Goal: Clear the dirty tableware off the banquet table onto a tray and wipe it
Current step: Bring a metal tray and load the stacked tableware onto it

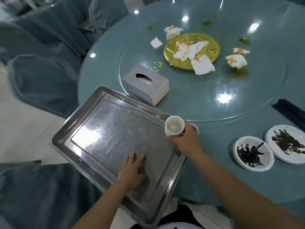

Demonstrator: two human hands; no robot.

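A steel tray (92, 123) lies at the near left edge of the round teal table (206, 100), partly overhanging it. My left hand (133, 171) rests flat on the tray's floor, fingers straight. My right hand (184, 138) grips a small white cup (174, 127) over the tray's right rim. Two dirty white plates with dark smears sit to the right, one nearer (253, 153) and one at the frame edge (287, 145). A gold plate (212, 45) with crumpled used napkins (189, 50) sits on the glass turntable.
A grey tissue box (146, 84) stands just beyond the tray. More soiled napkins (236, 61) and oily stains lie around the gold plate. A bundle of black chopsticks (290, 111) lies at the right edge. Covered chairs (46, 80) ring the table's left side.
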